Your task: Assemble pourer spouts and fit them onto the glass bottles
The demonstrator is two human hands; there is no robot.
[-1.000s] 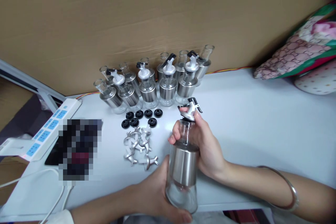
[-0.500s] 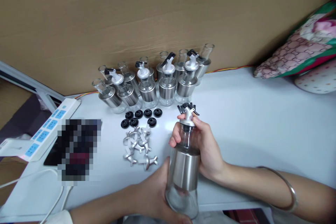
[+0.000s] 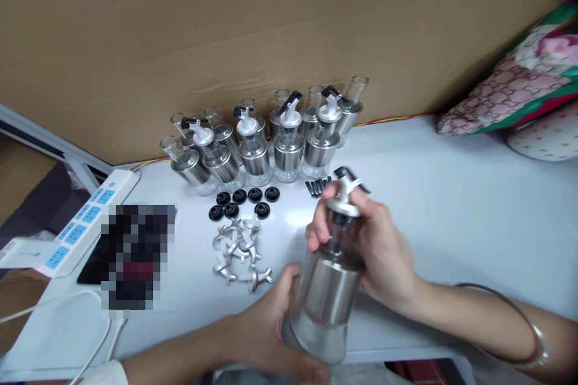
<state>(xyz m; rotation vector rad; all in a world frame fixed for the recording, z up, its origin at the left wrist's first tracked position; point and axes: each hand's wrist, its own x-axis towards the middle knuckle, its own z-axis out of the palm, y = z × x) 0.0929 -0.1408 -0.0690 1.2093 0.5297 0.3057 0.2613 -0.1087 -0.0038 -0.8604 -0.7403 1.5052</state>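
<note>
A glass oil bottle with a brushed metal band is held tilted to the right over the front of the table. My left hand is wrapped around its lower part. My right hand grips the neck, fingers around the silver pour spout seated in the mouth. A black lever shows on top of that spout. Just beyond the hands lie several small black levers. To the left are several black stoppers and a group of loose silver spouts.
Bottles, some with spouts and some with bare necks, stand along the cardboard wall. At left are a power strip, a blurred-out dark device and a white cable. A patterned bag rests at the back right.
The bottle's top has swung to the right and tilted, with my right hand moving along on its neck. My left hand stays around the base. The loose parts have not moved.
</note>
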